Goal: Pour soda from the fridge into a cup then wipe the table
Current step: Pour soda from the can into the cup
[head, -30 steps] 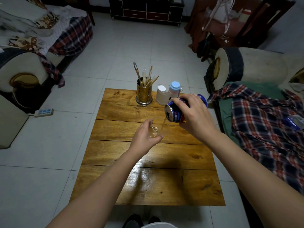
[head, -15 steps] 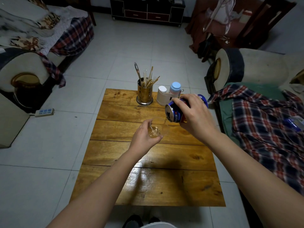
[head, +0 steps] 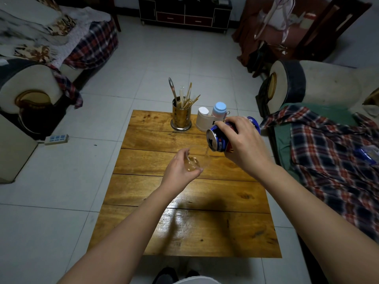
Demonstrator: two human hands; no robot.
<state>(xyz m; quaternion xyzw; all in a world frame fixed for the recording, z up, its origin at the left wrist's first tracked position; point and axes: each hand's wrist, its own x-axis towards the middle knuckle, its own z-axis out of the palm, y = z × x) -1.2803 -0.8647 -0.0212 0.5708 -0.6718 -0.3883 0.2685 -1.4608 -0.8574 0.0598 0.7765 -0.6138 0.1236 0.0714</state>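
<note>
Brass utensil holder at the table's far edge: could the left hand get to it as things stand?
Probably not yet: the left hand grips the clear plastic cup under the pour, though bare tabletop lies between it and the brass utensil holder.

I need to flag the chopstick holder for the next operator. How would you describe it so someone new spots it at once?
Find the wooden table in the middle of the tiled floor and look along its far edge. The chopstick holder stands there, left of a white container and a blue-capped bottle. It is the only brassy metal cylinder, with chopsticks and a metal utensil handle sticking out of its top.
</note>
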